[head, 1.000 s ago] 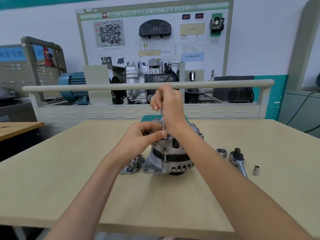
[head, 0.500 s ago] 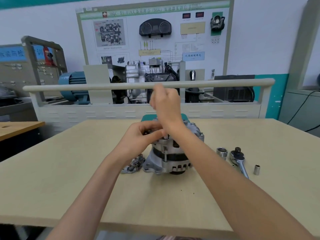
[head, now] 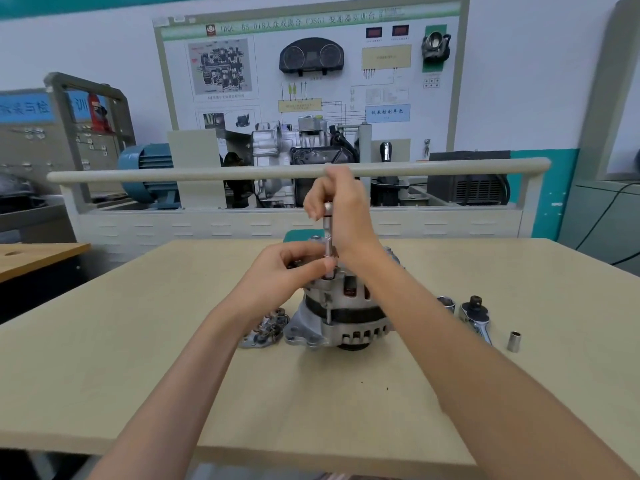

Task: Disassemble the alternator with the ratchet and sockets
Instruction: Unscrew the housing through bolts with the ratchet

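Head view: the alternator stands at the centre of the table; the right hand has its fingers curled round the upper end of an upright extension bar, and the left hand pinches the bar's lower end where it meets the alternator's top. To the right lie a socket, the ratchet and a small socket; a removed part lies touching the alternator's left side. The training board behind carries a partly legible header including "DSG".
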A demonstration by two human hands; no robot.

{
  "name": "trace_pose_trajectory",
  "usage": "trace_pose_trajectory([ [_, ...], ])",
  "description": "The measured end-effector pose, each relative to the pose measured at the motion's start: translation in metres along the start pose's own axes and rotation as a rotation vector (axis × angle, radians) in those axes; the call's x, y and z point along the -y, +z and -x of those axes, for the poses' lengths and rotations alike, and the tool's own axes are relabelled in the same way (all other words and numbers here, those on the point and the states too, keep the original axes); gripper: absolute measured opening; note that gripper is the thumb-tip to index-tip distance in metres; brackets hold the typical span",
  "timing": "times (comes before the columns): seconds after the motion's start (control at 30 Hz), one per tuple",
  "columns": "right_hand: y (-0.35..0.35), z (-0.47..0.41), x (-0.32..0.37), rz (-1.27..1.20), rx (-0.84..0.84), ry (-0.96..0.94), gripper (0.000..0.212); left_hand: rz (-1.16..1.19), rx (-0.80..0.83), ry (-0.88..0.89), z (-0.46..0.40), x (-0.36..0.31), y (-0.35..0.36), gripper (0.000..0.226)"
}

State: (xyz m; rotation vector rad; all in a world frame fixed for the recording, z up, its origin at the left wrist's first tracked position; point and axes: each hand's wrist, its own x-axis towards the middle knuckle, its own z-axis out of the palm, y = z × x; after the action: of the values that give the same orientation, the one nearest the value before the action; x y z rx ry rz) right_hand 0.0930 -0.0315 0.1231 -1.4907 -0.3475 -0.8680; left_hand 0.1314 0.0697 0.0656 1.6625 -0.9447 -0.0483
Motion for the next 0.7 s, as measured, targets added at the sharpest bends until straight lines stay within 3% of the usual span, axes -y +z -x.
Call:
trace_pose_trajectory([
  [0.1, -0.001, -0.005, -0.004, -0.306, 0.055, 0.126, 0.062, 0.039, 0.013, -0.01, 0.0, 0.0, -0.002, 0.017],
  [0.17, 0.003, 0.002, -0.005, -0.219, -0.001, 0.055, 0.056, 0.04, -0.014, -0.005, 0.002, -0.002, 0.0, 0.014],
  [0.2, 0.004, 0.007, -0.007, -0.018, -0.062, -0.072, 0.049, 0.035, -0.034, 0.0, 0.002, -0.003, 0.002, 0.016],
  [0.3, 0.01, 0.027, -0.022, 1.043, -0.318, -0.448, 0.03, -0.047, -0.124, 0.004, 0.002, -0.004, 0.003, 0.027],
  [0.37, 0.014, 0.032, -0.024, 1.258, -0.403, -0.491, 0.031, -0.098, -0.159, -0.002, 0.002, -0.003, 0.003, 0.029],
  [0.43, 0.014, 0.025, -0.018, 0.988, -0.333, -0.417, 0.03, -0.085, -0.126, 0.008, 0.001, -0.003, 0.003, 0.029],
  [0.53, 0.003, 0.006, -0.002, 0.184, -0.104, -0.083, 0.047, -0.013, 0.003, 0.019, 0.002, -0.003, 0.003, 0.019],
  [0.6, -0.002, -0.002, 0.001, -0.161, -0.021, 0.087, 0.06, 0.039, 0.008, 0.007, 0.002, -0.001, 0.003, 0.017],
  [0.67, -0.002, -0.001, -0.001, -0.274, -0.012, 0.084, 0.06, 0.062, -0.033, -0.003, 0.003, -0.002, 0.005, 0.014],
  [0.7, 0.001, 0.005, -0.001, -0.186, -0.046, 0.006, 0.056, 0.055, -0.044, 0.003, 0.003, -0.004, 0.006, 0.012],
])
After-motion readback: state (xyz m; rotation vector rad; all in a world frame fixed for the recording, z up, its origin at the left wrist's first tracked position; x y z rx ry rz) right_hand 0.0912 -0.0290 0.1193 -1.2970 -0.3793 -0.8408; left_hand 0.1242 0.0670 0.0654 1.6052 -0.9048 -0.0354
